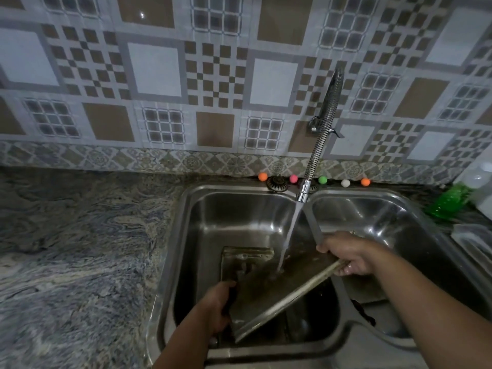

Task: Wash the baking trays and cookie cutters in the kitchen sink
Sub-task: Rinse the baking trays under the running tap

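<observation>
Washing was under way, early by the look of it. One baking tray (277, 286) was held tilted over the left basin of the sink (186, 235), the water stream (290, 230) from the faucet (319, 134) striking its upper part. Left hand (217, 307) gripped the tray's lower-left edge; right hand (348, 255) was clamped on its upper-right corner. The surface looked dark and grimy, so rinsing seemed unfinished. A second tray (247, 255) lay in the basin bottom, apparently unwashed. No cookie cutters could be made out.
</observation>
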